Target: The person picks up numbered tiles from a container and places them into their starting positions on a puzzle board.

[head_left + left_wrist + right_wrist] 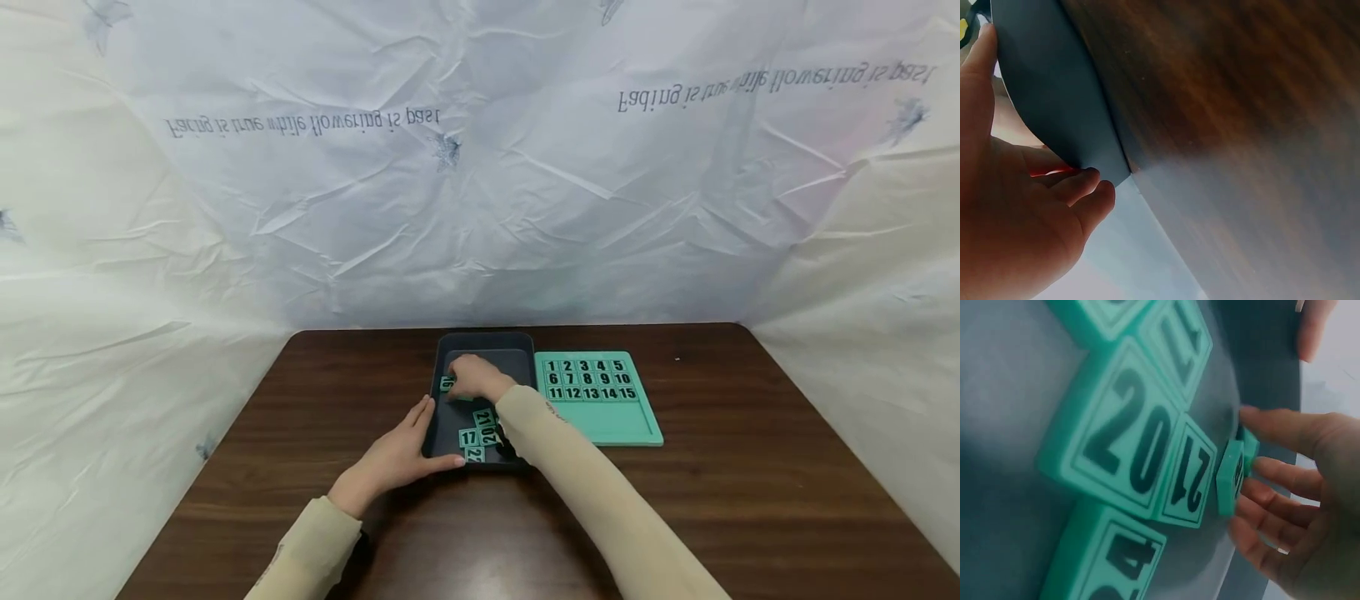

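On a dark brown wooden table [675,500], a dark grey tray [486,343] sits just left of a green number board [622,417], their edges close together or touching. The board holds tiles numbered 1 to 15 in three rows. The right hand [474,379] reaches into the far part of the tray, and its grip pinches a small green tile [1230,478] between thumb and fingertips; the tile stands on edge, so its number cannot be read. Loose tiles lie face up in the near part of the tray, among them 17 [468,437], 20 [1125,434] and 21 [1188,478]. The left hand [393,458] rests against the tray's near left corner, fingers straight along the outer wall, holding nothing. Crumpled white sheeting [480,167] surrounds the table.
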